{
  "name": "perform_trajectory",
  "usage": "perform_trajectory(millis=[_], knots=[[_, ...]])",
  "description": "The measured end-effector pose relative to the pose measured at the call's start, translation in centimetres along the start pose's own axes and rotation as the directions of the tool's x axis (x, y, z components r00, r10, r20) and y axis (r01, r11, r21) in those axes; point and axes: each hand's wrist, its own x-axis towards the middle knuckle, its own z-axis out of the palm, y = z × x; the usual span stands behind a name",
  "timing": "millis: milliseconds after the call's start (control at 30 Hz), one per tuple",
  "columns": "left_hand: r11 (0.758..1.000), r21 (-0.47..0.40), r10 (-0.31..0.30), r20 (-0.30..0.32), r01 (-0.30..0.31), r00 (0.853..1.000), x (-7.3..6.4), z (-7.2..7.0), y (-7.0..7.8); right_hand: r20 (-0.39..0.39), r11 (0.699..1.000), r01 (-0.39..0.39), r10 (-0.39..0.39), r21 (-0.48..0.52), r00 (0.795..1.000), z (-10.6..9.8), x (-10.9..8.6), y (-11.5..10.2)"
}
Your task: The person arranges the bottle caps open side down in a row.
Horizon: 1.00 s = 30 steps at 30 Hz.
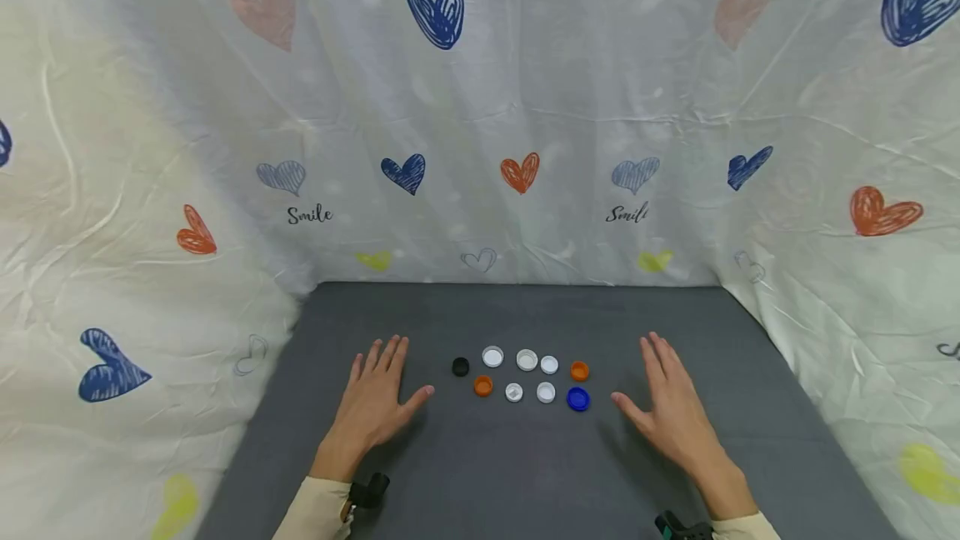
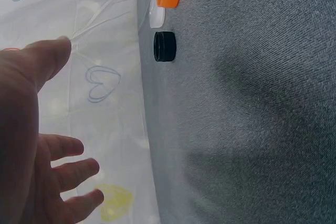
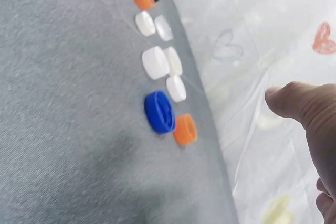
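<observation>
My left hand [image 1: 372, 409] is spread with its fingers straight, left of a loose group of plastic bottle caps, and holds nothing. Nearest its thumb is a black cap [image 1: 461, 367], with an orange cap [image 1: 483, 386] just beyond. Several white caps [image 1: 527, 360] sit in the middle of the group. On the right side lie a blue cap [image 1: 577, 399], the widest one in the right wrist view, and a second orange cap [image 1: 580, 371]. My right hand [image 1: 673, 419], empty too, has straight fingers and its thumb pointing toward the blue cap. Both hands are apart from the caps.
A dark grey cloth-covered table [image 1: 495, 473] carries the caps. White curtains [image 1: 480, 90] printed with hearts hang behind it and along both sides. Dark wrist-worn devices [image 1: 369, 492] show at both sleeves.
</observation>
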Motion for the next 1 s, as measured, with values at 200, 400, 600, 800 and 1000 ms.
perform_trajectory(millis=[200,400,600,800,1000], knots=[[0.999,0.003,0.047,-0.014,-0.047,0.999,0.3,-0.4,0.0,0.022,0.999,0.015,-0.015,0.039,1.000,-0.5,1.0,-1.6],[0.996,-0.025,0.080,-0.033,-0.081,0.996,0.6,-1.1,0.1,0.023,0.998,0.050,-0.051,0.046,0.998,-0.6,2.4,-3.2],[0.993,-0.056,0.106,-0.033,-0.107,0.994,1.0,-1.7,0.1,0.055,0.994,0.098,-0.100,0.045,0.993,-0.4,3.8,-4.5],[0.990,-0.054,0.126,-0.025,-0.127,0.992,1.5,-2.3,0.0,0.064,0.981,0.190,-0.192,0.035,0.979,0.1,5.3,-5.8],[0.985,-0.074,0.150,-0.055,-0.154,0.987,2.1,-2.6,0.1,0.065,0.966,0.255,-0.257,0.043,0.964,0.9,6.6,-7.2]])
